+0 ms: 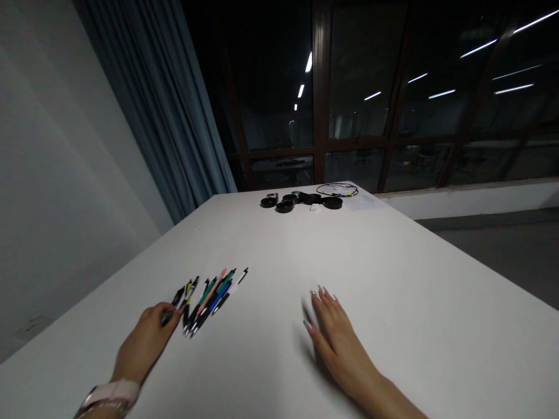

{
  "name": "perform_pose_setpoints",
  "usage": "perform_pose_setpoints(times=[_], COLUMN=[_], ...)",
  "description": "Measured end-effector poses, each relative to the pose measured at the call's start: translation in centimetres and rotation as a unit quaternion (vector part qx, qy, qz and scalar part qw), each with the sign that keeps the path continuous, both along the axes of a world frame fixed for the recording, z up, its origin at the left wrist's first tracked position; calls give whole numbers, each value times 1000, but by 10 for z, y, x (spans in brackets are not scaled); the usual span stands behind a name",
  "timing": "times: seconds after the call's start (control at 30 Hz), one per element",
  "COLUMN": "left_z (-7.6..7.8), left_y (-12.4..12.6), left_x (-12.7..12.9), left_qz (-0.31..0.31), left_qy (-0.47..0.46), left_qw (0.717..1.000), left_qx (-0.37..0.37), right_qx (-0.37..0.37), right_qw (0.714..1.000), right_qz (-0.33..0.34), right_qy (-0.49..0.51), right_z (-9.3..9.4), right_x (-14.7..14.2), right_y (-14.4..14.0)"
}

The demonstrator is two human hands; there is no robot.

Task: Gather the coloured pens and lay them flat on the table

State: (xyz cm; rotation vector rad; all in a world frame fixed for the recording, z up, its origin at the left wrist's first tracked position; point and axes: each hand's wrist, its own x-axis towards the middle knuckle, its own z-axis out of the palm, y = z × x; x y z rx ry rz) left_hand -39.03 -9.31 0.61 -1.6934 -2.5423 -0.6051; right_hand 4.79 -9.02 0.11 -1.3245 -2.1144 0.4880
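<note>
At the left end of a group of pens, my left hand (146, 337) has its thumb and fingers closed on a black pen (177, 297), partly hidden by the fingers. Beside it lie several pens side by side: a yellow and black pen (189, 291), a pink pen (212, 291), a green pen (207, 293), a blue pen (220, 295) and a white pen (231, 291) at the right end. My right hand (338, 343) is open over the table to the right of the pens, fingers stretched forward and holding nothing.
The long white table (279, 250) runs away from me. At its far end are several black round rolls (285, 206), a small white item (315, 208), a coiled black cable (336, 190) and a paper sheet (362, 202). A blue curtain (170, 105) and wall border the left.
</note>
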Motion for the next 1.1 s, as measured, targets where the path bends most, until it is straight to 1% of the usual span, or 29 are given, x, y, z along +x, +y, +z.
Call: perform_pose_setpoints(times=[0.17, 0.3, 0.37, 0.43, 0.5, 0.57, 0.63, 0.77, 0.87, 1.0, 1.1], left_z=[2, 2, -1, -7, -13, -18, -20, -21, -25, -36, -40], left_y=[5, 9, 11, 13, 16, 20, 26, 35, 38, 43, 46], left_x=[3, 3, 2, 1, 1, 3, 6, 10, 5, -8, -14], left_qz=[58, 67, 50, 19, -3, -8, -22, -84, -127, -148, -160], left_qy=[13, 25, 57, 82, 70, 36, 5, -43, -54, -7, 45], left_qw=[998, 997, 997, 996, 996, 998, 999, 995, 990, 989, 986], left_qx=[-20, -28, -9, 28, 54, 48, 27, 10, 17, 24, 27], right_qx=[-1, -13, -13, -12, -11, -7, -3, -2, -10, -13, -8], right_qw=[1000, 1000, 1000, 1000, 1000, 1000, 1000, 1000, 1000, 1000, 1000], right_qz=[1, 9, 9, 8, 4, 0, -3, -3, -1, 5, 4], right_qy=[-6, -20, -23, -22, -18, -14, -12, -13, -20, -25, -26], right_z=[1, 3, 4, 5, 6, 5, 5, 4, 6, 8, 8], right_x=[0, 1, 1, 1, 1, 0, 0, -1, -1, -1, 0], right_y=[1, 1, 1, 1, 1, 1, 2, 2, 1, -1, -1])
